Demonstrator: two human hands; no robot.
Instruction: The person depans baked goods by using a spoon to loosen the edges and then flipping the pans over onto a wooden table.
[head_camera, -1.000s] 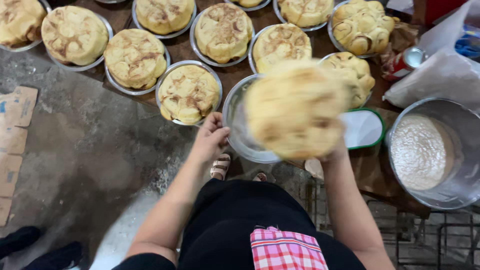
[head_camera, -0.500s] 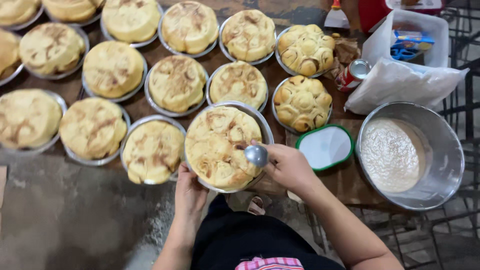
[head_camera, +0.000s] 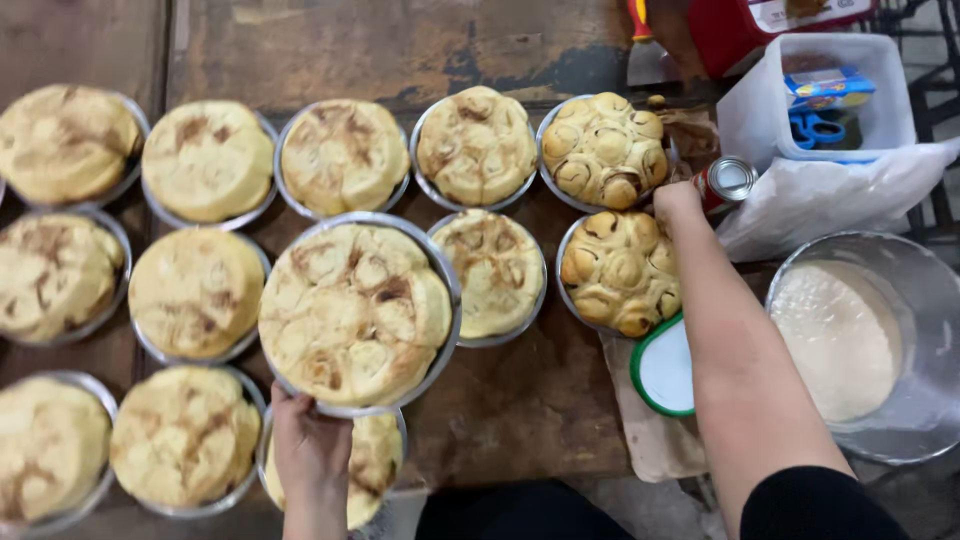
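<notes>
We see the left hand (head_camera: 312, 445), low in the frame, gripping the near rim of a round metal pan of rolls (head_camera: 357, 312), held raised over the other pans (head_camera: 195, 290) on the wooden table (head_camera: 500, 400). Upper right, the right hand (head_camera: 680, 203) grasps a small can (head_camera: 724, 182), beside a white plastic tub (head_camera: 850, 100). A steel bowl (head_camera: 860, 340) sits far right.

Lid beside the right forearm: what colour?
The lid is white with a green rim, lying on brown paper; head view shows it best.
</notes>
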